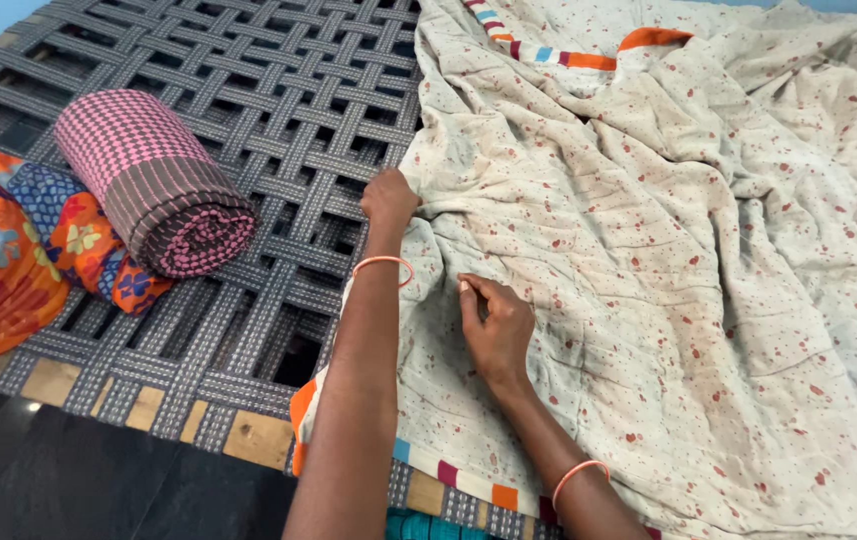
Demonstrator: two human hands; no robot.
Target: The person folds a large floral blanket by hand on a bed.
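A cream quilt (669,230) with small red specks and a striped orange border lies crumpled over the right half of a woven strap cot (279,110). My left hand (390,196) grips the quilt's left edge in a fist. My right hand (494,325) pinches a fold of the same quilt a little nearer to me. Both wrists wear thin orange bangles.
A rolled pink and grey checked cloth (154,180) lies on the cot at the left, resting against an orange and blue flowered pillow (9,250). The cot's wooden front rail (249,435) runs along the bottom, with dark floor (69,480) below it.
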